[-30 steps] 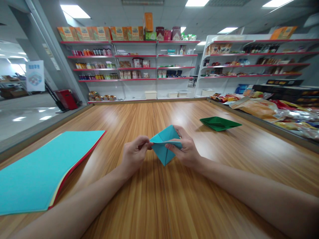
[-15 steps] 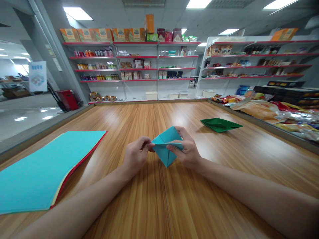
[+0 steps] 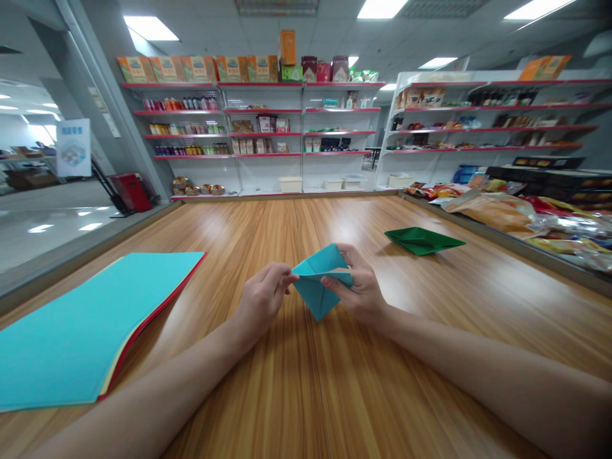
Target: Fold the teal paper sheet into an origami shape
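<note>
A piece of folded blue paper point(image 3: 319, 297), roughly diamond-shaped with a crease down its middle, is held just above the table in front of me. My right hand point(image 3: 359, 288) grips its right side, the thumb on the near flap and the other fingers behind. My left hand point(image 3: 264, 290) pinches the left corner between thumb and fingertips. Between the two upper layers a narrow gap shows. Farther off to the right lies a folded green paper point(image 3: 425, 242), pointed at both ends, which neither hand touches.
On the left of the wooden table point(image 3: 268, 408) lies a stack of coloured paper sheets point(image 3: 95, 319), blue on top with yellow and red edges below. Packaged snacks point(image 3: 507, 213) fill the area past the right rim. Stocked shelves point(image 3: 262, 134) stand behind the table.
The fingers of my left hand have shifted slightly at the paper's left corner. The blue paper has tilted a little; my right hand keeps its hold.
</note>
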Tool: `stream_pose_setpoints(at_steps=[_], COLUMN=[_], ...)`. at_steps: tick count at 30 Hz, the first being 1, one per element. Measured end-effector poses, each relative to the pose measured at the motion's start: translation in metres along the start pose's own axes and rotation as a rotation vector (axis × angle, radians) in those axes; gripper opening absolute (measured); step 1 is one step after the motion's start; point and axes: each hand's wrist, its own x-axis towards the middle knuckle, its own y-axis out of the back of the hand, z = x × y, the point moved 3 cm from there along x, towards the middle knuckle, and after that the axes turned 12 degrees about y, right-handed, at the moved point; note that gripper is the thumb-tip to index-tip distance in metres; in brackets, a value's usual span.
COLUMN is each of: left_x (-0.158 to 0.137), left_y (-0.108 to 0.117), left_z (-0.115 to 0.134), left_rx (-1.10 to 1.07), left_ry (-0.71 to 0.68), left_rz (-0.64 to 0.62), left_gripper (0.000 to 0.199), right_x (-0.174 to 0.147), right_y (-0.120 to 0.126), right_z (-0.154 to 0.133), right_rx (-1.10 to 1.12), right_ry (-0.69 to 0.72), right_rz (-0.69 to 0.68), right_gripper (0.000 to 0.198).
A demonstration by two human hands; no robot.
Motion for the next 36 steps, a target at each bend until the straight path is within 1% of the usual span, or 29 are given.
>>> stream_pose_setpoints(at_steps=[6, 11, 13, 16, 21, 27, 32, 36], left_x=[-0.0009, -0.0012, -0.0011, -0.0009, -0.0008, -0.0007, 0.0002, 0.001], left_y=[-0.0004, -0.0028, -0.0033, -0.0035, -0.0047, -0.0036, -0.0061, -0.0085], left_z=[-0.0002, -0.0035, -0.0031, -0.0017, -0.0053, -0.0037, -0.0019, -0.0042], left_rx=[-0.012, -0.083, -0.102, -0.115, -0.058, -0.007, -0.003, -0.025], left_ry=[-0.015, 0.105, 0.123, 0.092, 0.067, -0.034, -0.035, -0.012], left_rz=[-0.029, -0.045, -0.047, -0.034, -0.019, -0.037, -0.07, -0.096], left_gripper=[0.012, 0.013, 0.014, 0.015, 0.014, 0.011, 0.013, 0.015], right_x=[-0.0001, 0.0013, 0.0016, 0.0014, 0.001, 0.0011, -0.0001, -0.0005], right_y=[-0.0002, 0.0007, 0.0005, -0.0001, -0.0002, 0.0001, -0.0005, -0.0008], right_z=[0.0002, -0.0019, -0.0022, -0.0017, -0.0018, -0.0009, 0.0, -0.0006], right_rx=[0.017, 0.03, 0.044, 0.05, 0.056, 0.098, 0.134, 0.114], right_ry=[-0.013, -0.011, -0.012, -0.013, -0.02, -0.046, -0.047, -0.035], right_rz=[0.008, 0.015, 0.019, 0.02, 0.022, 0.042, 0.041, 0.034], right_gripper=[0.022, 0.021, 0.02, 0.02, 0.02, 0.02, 0.02, 0.019])
